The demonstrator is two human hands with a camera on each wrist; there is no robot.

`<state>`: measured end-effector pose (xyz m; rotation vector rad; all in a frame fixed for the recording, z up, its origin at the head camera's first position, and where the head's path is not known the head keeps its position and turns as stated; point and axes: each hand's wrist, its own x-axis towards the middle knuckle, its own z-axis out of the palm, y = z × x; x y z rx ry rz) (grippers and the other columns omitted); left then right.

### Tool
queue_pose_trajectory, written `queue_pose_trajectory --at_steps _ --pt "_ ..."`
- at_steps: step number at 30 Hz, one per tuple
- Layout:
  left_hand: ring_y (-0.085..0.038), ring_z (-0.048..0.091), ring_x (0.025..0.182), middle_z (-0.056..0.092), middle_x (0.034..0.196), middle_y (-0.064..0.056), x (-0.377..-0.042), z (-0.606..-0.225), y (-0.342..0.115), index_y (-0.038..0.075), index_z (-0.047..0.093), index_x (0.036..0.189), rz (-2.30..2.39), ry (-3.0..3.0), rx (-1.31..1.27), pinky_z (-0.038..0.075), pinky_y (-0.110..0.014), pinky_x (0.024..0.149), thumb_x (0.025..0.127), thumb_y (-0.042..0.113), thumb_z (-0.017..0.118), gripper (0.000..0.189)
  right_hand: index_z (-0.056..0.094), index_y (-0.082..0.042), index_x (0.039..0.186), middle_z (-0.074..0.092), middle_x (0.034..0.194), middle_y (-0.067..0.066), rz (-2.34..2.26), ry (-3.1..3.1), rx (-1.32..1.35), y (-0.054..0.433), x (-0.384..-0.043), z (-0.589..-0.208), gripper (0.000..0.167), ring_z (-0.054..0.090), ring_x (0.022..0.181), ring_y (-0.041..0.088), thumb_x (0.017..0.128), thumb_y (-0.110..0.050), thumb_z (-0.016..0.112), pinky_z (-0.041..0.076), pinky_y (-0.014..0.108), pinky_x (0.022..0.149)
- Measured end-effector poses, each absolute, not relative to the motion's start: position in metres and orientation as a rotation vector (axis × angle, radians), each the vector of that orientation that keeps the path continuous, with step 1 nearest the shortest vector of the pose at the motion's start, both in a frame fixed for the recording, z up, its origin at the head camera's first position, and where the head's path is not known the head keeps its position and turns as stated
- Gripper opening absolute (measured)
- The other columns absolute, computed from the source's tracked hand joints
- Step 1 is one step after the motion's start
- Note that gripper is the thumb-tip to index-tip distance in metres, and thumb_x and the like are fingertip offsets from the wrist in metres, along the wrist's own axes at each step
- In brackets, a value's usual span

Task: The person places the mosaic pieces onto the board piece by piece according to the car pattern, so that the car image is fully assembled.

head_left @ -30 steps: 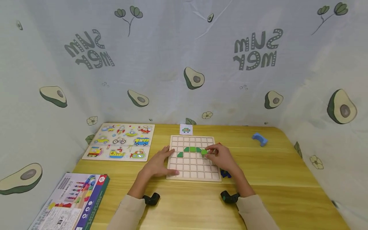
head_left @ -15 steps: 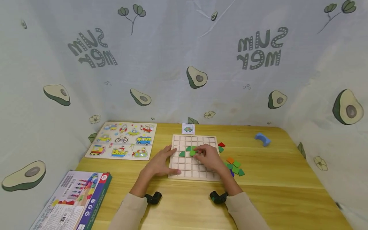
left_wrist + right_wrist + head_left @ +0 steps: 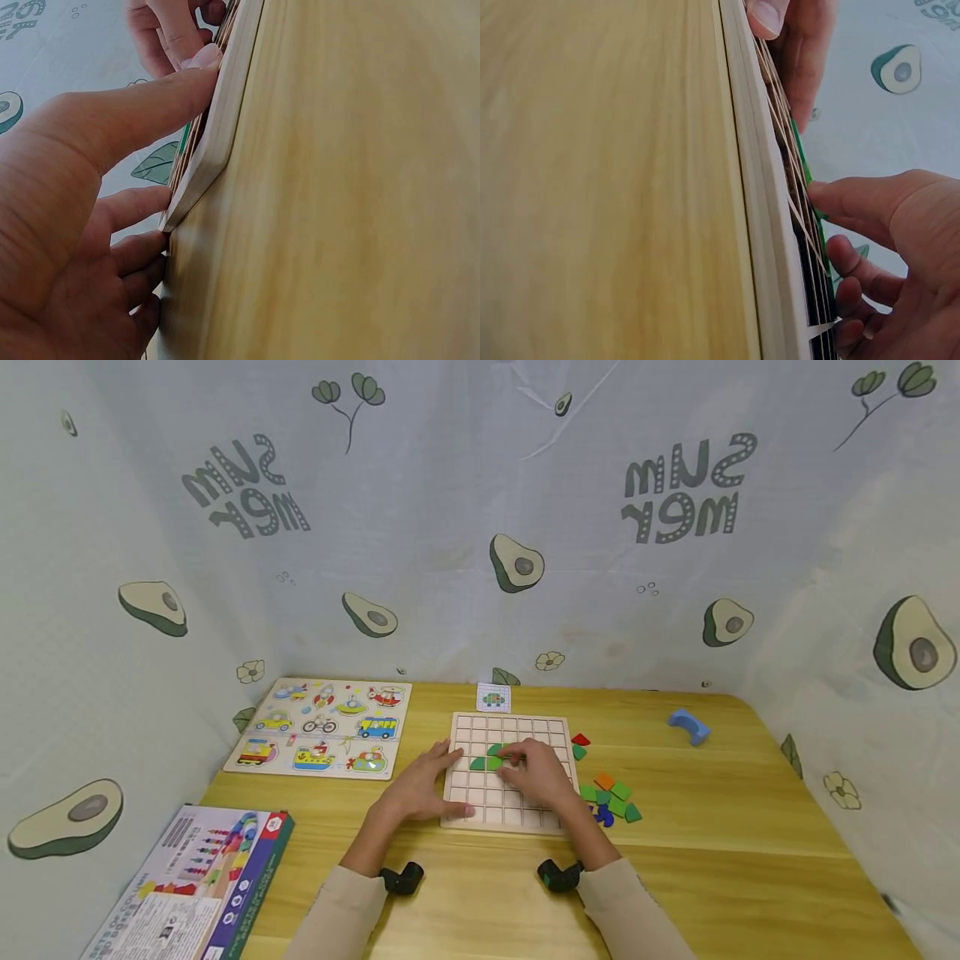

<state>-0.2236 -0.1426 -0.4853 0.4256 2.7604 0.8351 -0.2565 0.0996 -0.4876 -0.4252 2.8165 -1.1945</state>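
Observation:
My left hand (image 3: 420, 787) rests spread along the left edge of a wooden grid board (image 3: 468, 817), its thumb on the board near the front corner. In the left wrist view, the left fingertips touch the board's edge (image 3: 217, 127). Over the middle of the board, my right hand (image 3: 542, 772) pinches a green square tile (image 3: 494, 763) at its right side with thumb and forefinger. That tile sits beside a dark green quarter-round tile (image 3: 477, 764), below another quarter-round tile (image 3: 493, 749). The right fingers partly hide tiles further right.
Loose green tiles (image 3: 617, 807), an orange tile (image 3: 604, 782) and blue pieces (image 3: 604, 815) lie right of the board. A small pattern card (image 3: 493, 698) is behind it. A vehicle puzzle (image 3: 318, 727), a box (image 3: 187, 885) and a blue arch block (image 3: 688, 727) stand further out.
My right hand has moved left across the board with the green square tile, to beside the left quarter-round tile. The left hand stays at the board's edge. Loose tiles at right came into view.

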Motion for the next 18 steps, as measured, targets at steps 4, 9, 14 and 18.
queue_pose_trajectory --at_steps 4,9,14,18 --pt "-0.038 0.023 0.158 0.023 0.172 -0.008 -0.223 -0.485 -0.143 0.021 0.042 0.160 0.827 2.763 0.428 0.027 -0.058 0.126 0.077 0.059 0.083 0.100 0.080 -0.013 0.108 0.060 0.086 0.002 -1.186 2.825 -0.412 0.098 -0.256 -0.487 0.020 0.048 0.077 0.017 0.088 -0.015 0.081 0.040 0.032 0.069" --pt "-0.037 0.023 0.158 0.024 0.172 -0.009 -0.224 -0.485 -0.143 0.020 0.043 0.159 0.832 2.764 0.432 0.027 -0.058 0.126 0.077 0.059 0.083 0.100 0.080 -0.013 0.108 0.062 0.089 0.002 -1.186 2.821 -0.409 0.098 -0.256 -0.487 0.020 0.049 0.078 0.016 0.088 -0.016 0.081 0.042 0.031 0.071" --pt "-0.037 0.022 0.159 0.024 0.172 -0.008 -0.224 -0.485 -0.143 0.020 0.043 0.159 0.845 2.761 0.423 0.026 -0.058 0.126 0.077 0.058 0.084 0.100 0.079 -0.011 0.112 0.065 0.091 0.004 -1.266 2.778 -0.431 0.105 -0.256 -0.485 0.022 0.048 0.074 0.016 0.090 -0.015 0.080 0.042 0.030 0.069" --pt "-0.038 0.022 0.158 0.023 0.172 -0.009 -0.224 -0.485 -0.143 0.020 0.042 0.159 0.848 2.752 0.417 0.027 -0.059 0.126 0.077 0.059 0.084 0.100 0.078 -0.007 0.110 0.065 0.088 0.005 -1.319 2.792 -0.432 0.113 -0.255 -0.482 0.021 0.048 0.072 0.017 0.090 -0.013 0.079 0.042 0.028 0.067"
